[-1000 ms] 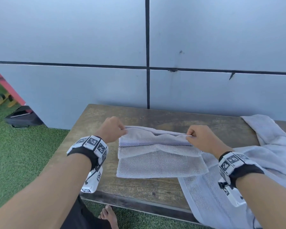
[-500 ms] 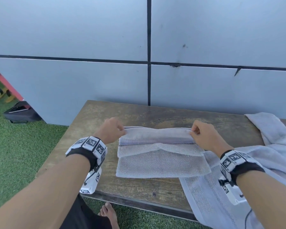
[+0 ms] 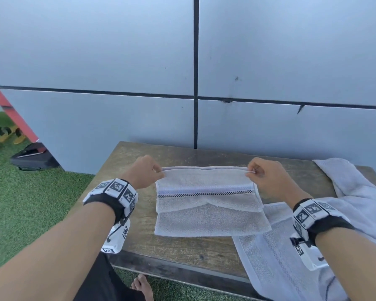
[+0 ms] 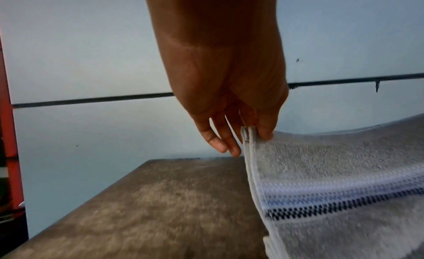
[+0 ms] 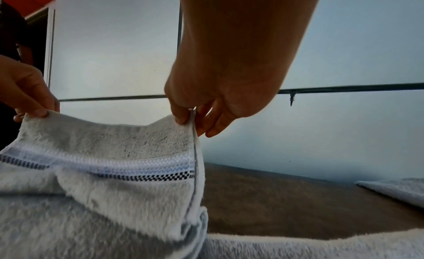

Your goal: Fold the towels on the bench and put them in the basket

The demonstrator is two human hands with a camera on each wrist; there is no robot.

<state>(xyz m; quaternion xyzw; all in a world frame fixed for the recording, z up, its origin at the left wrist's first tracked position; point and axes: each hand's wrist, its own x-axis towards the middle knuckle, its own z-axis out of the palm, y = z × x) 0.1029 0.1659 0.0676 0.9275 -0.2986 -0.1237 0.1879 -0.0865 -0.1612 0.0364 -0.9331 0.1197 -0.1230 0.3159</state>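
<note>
A small grey towel with a white, blue and black checked band lies on the wooden bench, its far part lifted. My left hand pinches the towel's far left corner. My right hand pinches the far right corner. The held edge stretches between both hands above the bench, and the flap hangs down over the near part, which lies flat. In the right wrist view the towel sags in the middle. No basket is in view.
More grey towels lie heaped on the bench's right side and hang over its front edge. A grey panelled wall stands right behind the bench. Green turf, a black case and a red beam are to the left.
Both hands have lifted the towel's far edge higher and pulled it taut. The flap now hangs longer, with the checked band fully showing.
</note>
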